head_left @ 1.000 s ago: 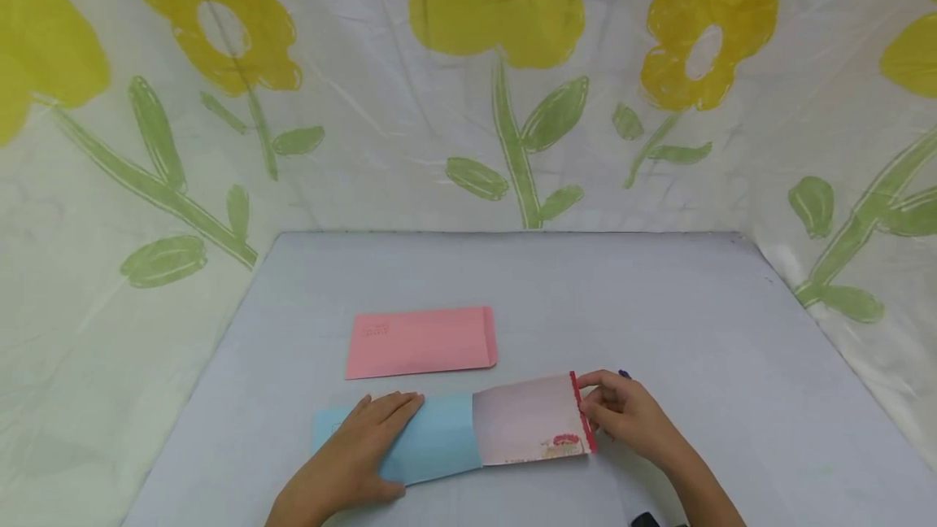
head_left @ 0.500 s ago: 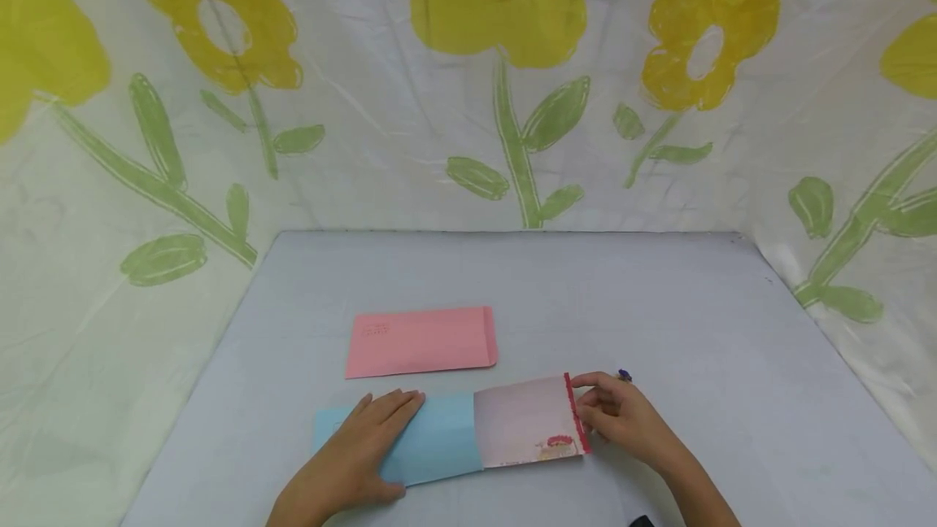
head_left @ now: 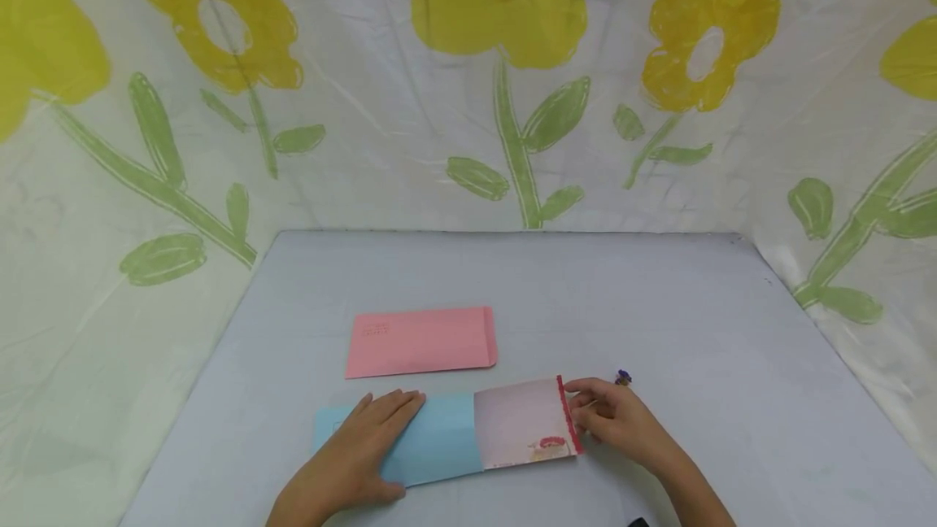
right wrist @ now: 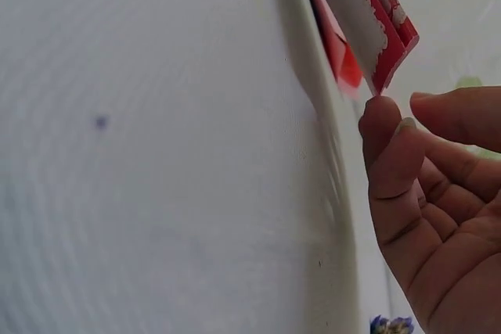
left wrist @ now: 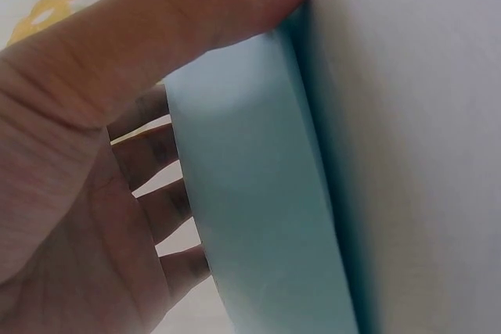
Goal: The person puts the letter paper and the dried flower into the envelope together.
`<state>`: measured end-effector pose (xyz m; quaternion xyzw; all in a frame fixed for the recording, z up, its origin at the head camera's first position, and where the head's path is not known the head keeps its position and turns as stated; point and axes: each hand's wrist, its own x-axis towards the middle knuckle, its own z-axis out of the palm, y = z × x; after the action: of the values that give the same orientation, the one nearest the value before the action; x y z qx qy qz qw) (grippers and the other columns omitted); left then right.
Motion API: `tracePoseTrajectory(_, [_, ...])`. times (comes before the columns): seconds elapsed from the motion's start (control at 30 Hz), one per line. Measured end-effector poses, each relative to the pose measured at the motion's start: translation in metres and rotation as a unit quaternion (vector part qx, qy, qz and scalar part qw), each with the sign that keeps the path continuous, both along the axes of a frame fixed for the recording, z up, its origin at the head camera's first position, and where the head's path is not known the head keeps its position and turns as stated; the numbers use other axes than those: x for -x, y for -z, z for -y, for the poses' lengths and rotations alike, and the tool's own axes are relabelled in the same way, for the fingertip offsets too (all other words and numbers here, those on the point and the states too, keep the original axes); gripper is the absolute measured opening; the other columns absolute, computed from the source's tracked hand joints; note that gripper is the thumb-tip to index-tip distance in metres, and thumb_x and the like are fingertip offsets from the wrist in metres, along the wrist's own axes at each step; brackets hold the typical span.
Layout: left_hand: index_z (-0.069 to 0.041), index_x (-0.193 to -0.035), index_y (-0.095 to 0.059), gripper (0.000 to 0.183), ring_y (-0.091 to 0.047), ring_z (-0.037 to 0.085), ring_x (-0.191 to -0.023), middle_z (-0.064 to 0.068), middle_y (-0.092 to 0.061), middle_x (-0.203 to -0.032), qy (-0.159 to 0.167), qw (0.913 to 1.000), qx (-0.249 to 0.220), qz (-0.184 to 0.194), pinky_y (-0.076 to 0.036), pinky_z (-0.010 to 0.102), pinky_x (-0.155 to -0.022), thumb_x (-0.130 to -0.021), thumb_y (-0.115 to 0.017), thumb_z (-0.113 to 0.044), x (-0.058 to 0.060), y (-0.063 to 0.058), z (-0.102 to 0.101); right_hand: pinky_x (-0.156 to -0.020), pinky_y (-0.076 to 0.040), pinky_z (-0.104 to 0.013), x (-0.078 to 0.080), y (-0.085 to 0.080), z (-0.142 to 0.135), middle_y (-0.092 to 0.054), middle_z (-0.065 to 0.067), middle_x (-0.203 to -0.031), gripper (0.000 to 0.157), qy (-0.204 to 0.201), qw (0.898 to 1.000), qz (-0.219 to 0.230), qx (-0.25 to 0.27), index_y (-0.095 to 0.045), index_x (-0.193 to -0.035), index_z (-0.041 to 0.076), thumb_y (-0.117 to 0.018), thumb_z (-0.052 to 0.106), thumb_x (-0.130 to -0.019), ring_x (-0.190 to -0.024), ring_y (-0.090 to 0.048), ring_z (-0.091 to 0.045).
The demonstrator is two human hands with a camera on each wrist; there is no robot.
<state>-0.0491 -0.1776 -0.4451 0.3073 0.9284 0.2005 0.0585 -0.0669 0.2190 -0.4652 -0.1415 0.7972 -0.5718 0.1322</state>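
A light blue envelope (head_left: 439,437) is held by my left hand (head_left: 366,446), fingers over its top face and thumb at its near edge. In the left wrist view the thumb (left wrist: 196,9) crosses in front of the envelope and the fingers pass behind. A pale pink card (head_left: 516,421) with a red scalloped border and a small red picture sticks out of the envelope's right end; its left part is hidden inside. My right hand (head_left: 618,417) is at the card's red end, fingers bent. In the right wrist view one fingertip (right wrist: 381,111) meets the card's corner, the thumb apart from it.
A pink envelope (head_left: 420,341) lies flat behind the blue one on the pale table (head_left: 607,291). A small purple dried flower (head_left: 623,377) lies just behind the right hand. A dark object (head_left: 638,522) shows at the bottom edge. A flower-printed curtain (head_left: 410,185) stands behind.
The card has slid left into the blue envelope, and less of it shows. My right hand has moved left with it, uncovering the purple flower. The left hand stays put.
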Motion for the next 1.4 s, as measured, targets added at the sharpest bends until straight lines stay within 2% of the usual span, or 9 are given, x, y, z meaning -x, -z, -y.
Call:
tracePoseTrajectory(0.6, [-0.004,-0.150,-0.042,0.104,-0.041,0.033,-0.138,0.008,-0.047,-0.150,-0.004,0.9997,0.002,0.026,-0.027,0.060,-0.115,-0.063,-0.094,-0.025,0.001,0.000,0.000,-0.062,-0.058,-0.030,0.002,0.002,0.009,-0.067,-0.019,-0.103,0.041,-0.028,0.999,0.021,0.017,-0.052,-0.132,-0.015,-0.063,0.001,-0.096,-0.072,-0.066,-0.020])
tracePoseTrajectory(1.4, [-0.004,-0.150,-0.043,0.103,-0.042,0.033,-0.137,0.007,-0.047,-0.149,-0.003,0.9998,0.002,0.020,-0.028,0.060,-0.114,-0.062,-0.094,-0.024,0.001,-0.001,-0.001,-0.068,-0.060,-0.031,0.004,0.005,0.019,-0.067,-0.019,-0.105,0.041,-0.050,0.997,0.040,0.034,-0.052,-0.133,-0.013,-0.063,0.000,-0.095,-0.075,-0.067,-0.020])
